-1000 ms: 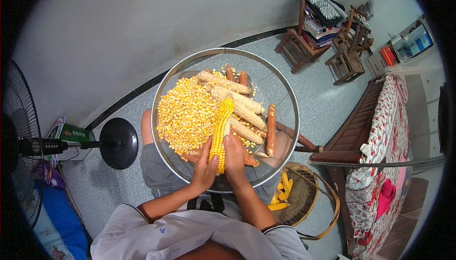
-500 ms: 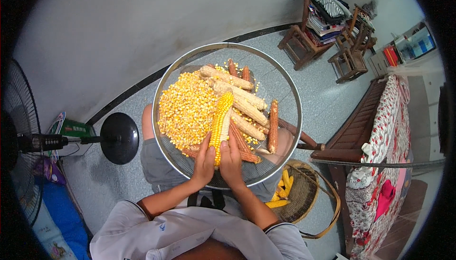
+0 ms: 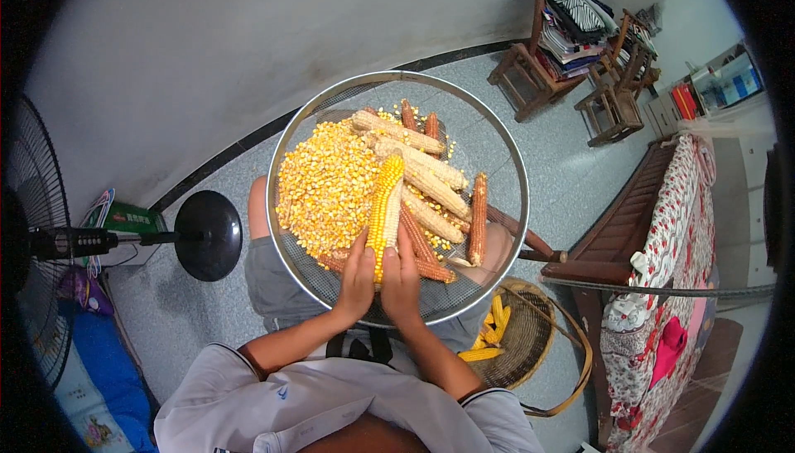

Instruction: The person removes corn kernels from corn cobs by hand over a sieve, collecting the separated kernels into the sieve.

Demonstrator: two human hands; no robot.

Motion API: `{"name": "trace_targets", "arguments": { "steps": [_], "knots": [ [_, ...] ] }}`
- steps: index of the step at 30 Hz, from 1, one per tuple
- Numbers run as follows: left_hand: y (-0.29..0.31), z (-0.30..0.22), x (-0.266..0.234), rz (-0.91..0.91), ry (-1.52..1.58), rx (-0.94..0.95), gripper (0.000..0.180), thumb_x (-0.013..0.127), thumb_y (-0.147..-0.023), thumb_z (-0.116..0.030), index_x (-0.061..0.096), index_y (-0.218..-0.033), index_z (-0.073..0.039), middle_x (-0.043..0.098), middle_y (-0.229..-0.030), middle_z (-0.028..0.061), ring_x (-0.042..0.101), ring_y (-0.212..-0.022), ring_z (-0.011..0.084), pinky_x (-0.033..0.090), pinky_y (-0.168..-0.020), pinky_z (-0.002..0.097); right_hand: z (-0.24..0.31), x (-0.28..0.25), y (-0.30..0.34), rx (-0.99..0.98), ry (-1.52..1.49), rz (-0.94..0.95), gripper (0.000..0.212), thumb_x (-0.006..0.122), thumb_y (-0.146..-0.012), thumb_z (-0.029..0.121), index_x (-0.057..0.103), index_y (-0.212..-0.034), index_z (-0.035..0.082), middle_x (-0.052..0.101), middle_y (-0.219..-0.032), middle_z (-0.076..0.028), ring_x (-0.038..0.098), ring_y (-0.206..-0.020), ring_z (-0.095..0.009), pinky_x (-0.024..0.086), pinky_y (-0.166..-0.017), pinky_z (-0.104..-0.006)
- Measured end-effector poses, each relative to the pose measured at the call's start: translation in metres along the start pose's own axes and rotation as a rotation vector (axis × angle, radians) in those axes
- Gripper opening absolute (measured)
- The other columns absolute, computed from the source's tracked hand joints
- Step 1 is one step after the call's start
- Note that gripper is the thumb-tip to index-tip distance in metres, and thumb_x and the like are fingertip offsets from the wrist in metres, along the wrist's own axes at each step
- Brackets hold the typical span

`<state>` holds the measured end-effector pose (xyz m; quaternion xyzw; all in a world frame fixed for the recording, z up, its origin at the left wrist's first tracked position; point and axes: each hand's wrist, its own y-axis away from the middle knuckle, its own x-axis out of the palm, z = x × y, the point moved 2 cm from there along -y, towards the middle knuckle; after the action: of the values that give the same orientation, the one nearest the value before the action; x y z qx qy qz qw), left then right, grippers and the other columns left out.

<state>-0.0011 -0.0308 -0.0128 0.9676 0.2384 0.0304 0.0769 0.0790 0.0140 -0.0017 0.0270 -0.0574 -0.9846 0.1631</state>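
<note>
A partly shelled ear of corn (image 3: 385, 213) is held between my two hands, yellow kernels on its left side and bare pale cob on its right. My left hand (image 3: 356, 279) grips the lower end from the left, and my right hand (image 3: 400, 283) closes on it from the right. Beneath is a round mesh sieve (image 3: 521, 229) with a metal rim, resting on my lap. A heap of loose kernels (image 3: 327, 188) fills its left part. Several stripped pale cobs (image 3: 426, 184) lie right of the heap, along with reddish cobs (image 3: 478, 221).
A woven basket (image 3: 530, 341) with yellow ears of corn (image 3: 495, 329) stands on the floor by my right leg. To the left is a black fan (image 3: 37, 246), with a round black base (image 3: 209, 236). Wooden chairs (image 3: 534, 80) and a bed (image 3: 662, 287) stand at right.
The ear has turned slightly in my hands, showing more bare cob on its right side. My right thumb has moved up a little along it. The view has shifted slightly.
</note>
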Motion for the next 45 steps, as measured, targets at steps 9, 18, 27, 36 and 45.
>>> {"name": "trace_targets", "arguments": {
  "steps": [9,18,27,36,45],
  "knots": [
    [-0.002,-0.016,-0.001,-0.05,0.08,-0.119,0.052,0.03,-0.1,-0.025,0.033,-0.137,0.012,0.044,-0.136,0.022,0.04,-0.128,0.0269,0.027,-0.108,0.0312,0.006,-0.006,-0.005,0.084,-0.17,-0.024,0.049,0.036,-0.097,0.018,0.033,-0.137,-0.009,0.049,-0.13,-0.024,0.049,-0.12,-0.029,0.036,-0.102,-0.0334],
    [-0.002,-0.008,-0.001,-0.027,0.058,-0.083,0.05,0.03,-0.101,-0.027,0.037,-0.135,0.009,0.049,-0.13,0.0196,0.045,-0.121,0.0265,0.031,-0.105,0.0319,0.005,-0.003,0.005,-0.071,0.19,0.007,0.047,0.037,-0.095,0.012,0.034,-0.137,-0.009,0.05,-0.128,-0.026,0.052,-0.117,-0.031,0.041,-0.098,-0.0365],
    [-0.001,-0.035,0.002,-0.032,0.248,-0.218,0.045,0.027,-0.1,-0.031,0.052,-0.116,0.003,0.059,-0.105,0.0156,0.056,-0.094,0.0232,0.043,-0.086,0.034,0.007,-0.003,0.006,-0.003,-0.239,0.014,0.051,0.04,-0.095,0.015,0.03,-0.14,-0.008,0.049,-0.133,-0.023,0.048,-0.123,-0.026,0.037,-0.102,-0.0347],
    [-0.005,-0.014,0.008,0.128,0.409,-0.188,0.034,0.034,-0.101,-0.03,0.052,-0.109,-0.001,0.055,-0.098,0.0068,0.051,-0.086,0.0135,0.043,-0.08,0.0295,0.012,-0.01,0.013,-0.179,0.398,0.02,0.05,0.04,-0.095,0.018,0.034,-0.138,-0.006,0.052,-0.125,-0.029,0.054,-0.114,-0.038,0.043,-0.095,-0.0378],
    [-0.004,-0.018,0.004,0.131,0.593,-0.398,0.041,0.033,-0.101,-0.036,0.052,-0.112,-0.001,0.057,-0.094,0.0064,0.055,-0.083,0.0144,0.046,-0.073,0.0284,0.012,-0.016,0.005,-0.074,0.033,-0.015,0.046,0.042,-0.095,0.018,0.039,-0.135,-0.006,0.054,-0.123,-0.027,0.057,-0.112,-0.034,0.044,-0.094,-0.0362]
  ]
}}
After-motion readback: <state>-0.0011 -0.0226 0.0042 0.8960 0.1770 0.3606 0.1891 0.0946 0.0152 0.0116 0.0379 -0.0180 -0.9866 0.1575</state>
